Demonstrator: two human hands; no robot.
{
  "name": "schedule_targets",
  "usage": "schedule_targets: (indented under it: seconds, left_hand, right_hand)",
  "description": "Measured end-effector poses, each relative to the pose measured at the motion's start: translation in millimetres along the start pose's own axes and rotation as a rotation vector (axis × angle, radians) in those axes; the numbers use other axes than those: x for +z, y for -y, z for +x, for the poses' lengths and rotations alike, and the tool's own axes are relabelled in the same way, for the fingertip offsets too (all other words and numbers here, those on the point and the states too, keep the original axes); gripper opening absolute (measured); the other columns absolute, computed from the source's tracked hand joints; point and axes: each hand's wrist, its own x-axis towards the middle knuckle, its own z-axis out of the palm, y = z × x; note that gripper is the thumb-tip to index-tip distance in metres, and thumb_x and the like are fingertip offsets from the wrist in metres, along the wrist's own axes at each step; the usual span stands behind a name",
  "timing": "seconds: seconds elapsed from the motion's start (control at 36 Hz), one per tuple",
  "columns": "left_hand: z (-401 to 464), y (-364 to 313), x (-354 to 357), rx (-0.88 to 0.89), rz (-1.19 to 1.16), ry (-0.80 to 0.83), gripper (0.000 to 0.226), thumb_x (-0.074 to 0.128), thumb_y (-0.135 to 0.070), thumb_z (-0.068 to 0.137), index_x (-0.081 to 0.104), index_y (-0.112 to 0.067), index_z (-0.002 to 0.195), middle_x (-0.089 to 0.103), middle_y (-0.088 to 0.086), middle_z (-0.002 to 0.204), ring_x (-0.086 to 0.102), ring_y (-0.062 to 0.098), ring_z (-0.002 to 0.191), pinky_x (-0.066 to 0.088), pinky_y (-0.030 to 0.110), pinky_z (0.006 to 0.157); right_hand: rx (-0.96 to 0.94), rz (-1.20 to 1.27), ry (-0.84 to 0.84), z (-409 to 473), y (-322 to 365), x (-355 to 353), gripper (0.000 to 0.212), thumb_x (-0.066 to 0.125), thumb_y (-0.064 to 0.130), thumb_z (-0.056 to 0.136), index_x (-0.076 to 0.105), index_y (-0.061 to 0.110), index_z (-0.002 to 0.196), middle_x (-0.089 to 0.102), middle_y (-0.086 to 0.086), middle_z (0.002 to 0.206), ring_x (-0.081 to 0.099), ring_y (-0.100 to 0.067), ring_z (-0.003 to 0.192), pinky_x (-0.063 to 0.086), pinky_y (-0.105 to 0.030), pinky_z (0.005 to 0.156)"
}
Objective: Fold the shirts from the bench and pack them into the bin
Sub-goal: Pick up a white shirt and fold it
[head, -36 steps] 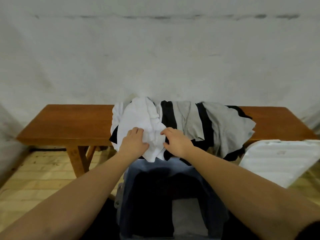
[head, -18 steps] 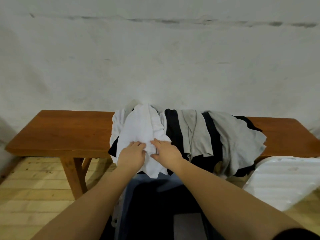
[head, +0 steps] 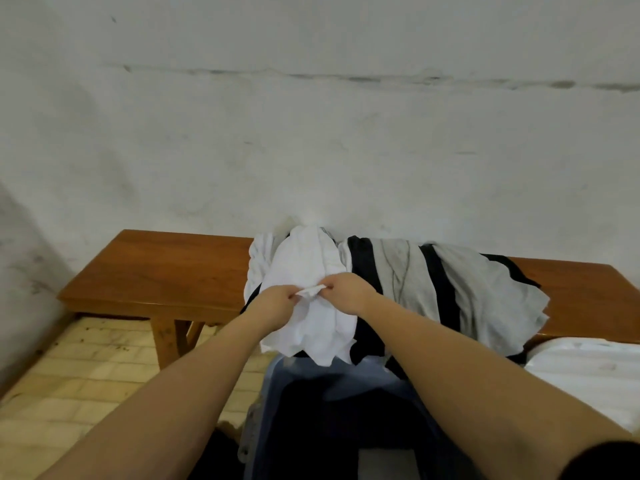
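Observation:
A white shirt (head: 304, 265) lies crumpled on top of a pile at the middle of the wooden bench (head: 166, 271). My left hand (head: 277, 303) and my right hand (head: 346, 292) both pinch a small fold of its cloth between them, close together. Beside it on the right lie a black shirt (head: 362, 265) and a grey shirt (head: 485, 299), draped over the bench's front edge. The blue-grey bin (head: 298, 382) stands on the floor right below the pile, its dark inside open toward me.
A white ribbed lid or panel (head: 588, 375) leans at the right, in front of the bench. A plain white wall runs behind the bench. Pale floor tiles (head: 86, 375) show at the lower left by the bench leg (head: 166, 341).
My hands have drawn together on the white shirt and now pinch up a fold of it, where before they lay flat on the cloth. The view has tilted so the bench sits lower.

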Motion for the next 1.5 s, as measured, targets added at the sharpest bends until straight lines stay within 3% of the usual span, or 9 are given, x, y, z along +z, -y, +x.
schedule_targets:
  seconds: [0.11, 0.33, 0.44, 0.61, 0.75, 0.92, 1.14, 1.31, 1.5]
  left_hand:
    - [-13.4, -18.9, -35.1, 0.002, -0.096, -0.219, 0.030, 0.036, -0.023, 0.105, 0.062, -0.017, 0.121, 0.067, 0.008, 0.115, 0.053, 0.018, 0.088, 0.037, 0.027, 0.070]
    - [-36.3, -69.5, -123.3, 0.088, -0.429, -0.432, 0.024, 0.041, -0.028, 0.103, 0.062, -0.019, 0.109, 0.063, -0.001, 0.101, 0.057, 0.019, 0.092, 0.041, 0.022, 0.066]
    - [-48.5, -95.3, -155.3, 0.115, -0.695, -0.418, 0.023, 0.045, -0.028, 0.101, 0.067, -0.021, 0.104, 0.070, 0.001, 0.105, 0.065, 0.020, 0.100, 0.053, 0.037, 0.088]
    - [-61.0, -126.7, -193.6, 0.123, -0.845, -0.453, 0.021, 0.047, -0.023, 0.099, 0.066, -0.020, 0.107, 0.070, 0.007, 0.107, 0.065, 0.027, 0.102, 0.054, 0.040, 0.088]
    - [-69.3, -144.7, -208.0, 0.160, -0.889, -0.449, 0.018, 0.049, -0.021, 0.099, 0.066, -0.023, 0.093, 0.071, 0.007, 0.101, 0.068, 0.023, 0.094, 0.055, 0.035, 0.083]
    - [-74.5, -153.1, -214.4, 0.167, -0.874, -0.455, 0.022, 0.052, -0.025, 0.099, 0.066, -0.010, 0.093, 0.070, 0.015, 0.100, 0.066, 0.027, 0.088, 0.050, 0.037, 0.081]
    - [-82.6, -152.4, -220.8, 0.155, -0.779, -0.565, 0.029, 0.049, -0.030, 0.096, 0.062, -0.004, 0.096, 0.062, 0.016, 0.091, 0.058, 0.026, 0.082, 0.046, 0.039, 0.074]
    - [-85.4, -148.1, -225.7, 0.160, -0.448, -0.633, 0.032, 0.040, -0.032, 0.100, 0.053, -0.005, 0.090, 0.054, 0.007, 0.083, 0.048, 0.021, 0.074, 0.037, 0.033, 0.063]
    - [-81.4, -139.9, -223.8, 0.136, -0.032, -0.483, 0.052, 0.049, -0.062, 0.092, 0.044, -0.022, 0.125, 0.057, 0.000, 0.112, 0.057, 0.021, 0.095, 0.041, 0.032, 0.072]
  right_hand:
    - [-0.058, 0.196, -0.126, -8.7, 28.8, -31.8, 0.024, 0.048, 0.023, 0.097, 0.062, 0.016, 0.079, 0.059, 0.003, 0.076, 0.052, -0.014, 0.071, 0.041, -0.034, 0.069]
    - [-0.192, 0.530, -0.327, -26.2, 89.8, -100.7, 0.022, 0.049, 0.030, 0.099, 0.067, 0.019, 0.103, 0.070, 0.002, 0.104, 0.064, -0.015, 0.098, 0.050, -0.031, 0.084]
    - [-0.233, 0.735, -0.345, -29.5, 109.9, -124.0, 0.017, 0.053, 0.028, 0.096, 0.066, 0.024, 0.107, 0.070, 0.001, 0.108, 0.067, -0.017, 0.101, 0.054, -0.042, 0.095]
    - [-0.258, 0.742, -0.282, -48.9, 115.9, -143.9, 0.055, 0.062, 0.048, 0.087, 0.046, 0.029, 0.136, 0.064, 0.010, 0.122, 0.059, -0.010, 0.115, 0.045, -0.038, 0.105]
    - [-0.258, 0.654, -0.320, -67.7, 115.1, -147.9, 0.044, 0.066, 0.041, 0.089, 0.050, 0.027, 0.127, 0.061, 0.015, 0.113, 0.059, -0.002, 0.097, 0.044, -0.020, 0.076]
    - [-0.222, 0.453, -0.380, -74.4, 113.0, -147.4, 0.021, 0.054, 0.026, 0.092, 0.058, 0.022, 0.112, 0.062, 0.009, 0.097, 0.059, -0.010, 0.085, 0.042, -0.022, 0.064]
    - [-0.064, 0.411, -0.260, -82.4, 97.2, -149.9, 0.026, 0.047, 0.019, 0.092, 0.065, 0.008, 0.108, 0.070, -0.007, 0.104, 0.069, -0.019, 0.089, 0.055, -0.031, 0.076]
    - [0.007, 0.594, -0.300, -91.2, 87.0, -175.2, 0.024, 0.043, 0.019, 0.095, 0.063, 0.013, 0.106, 0.070, -0.005, 0.100, 0.069, -0.015, 0.081, 0.051, -0.027, 0.068]
    - [-0.055, 0.788, -0.393, -109.4, 103.4, -221.4, 0.021, 0.041, 0.015, 0.096, 0.062, 0.012, 0.099, 0.066, -0.005, 0.090, 0.065, -0.018, 0.074, 0.052, -0.026, 0.064]
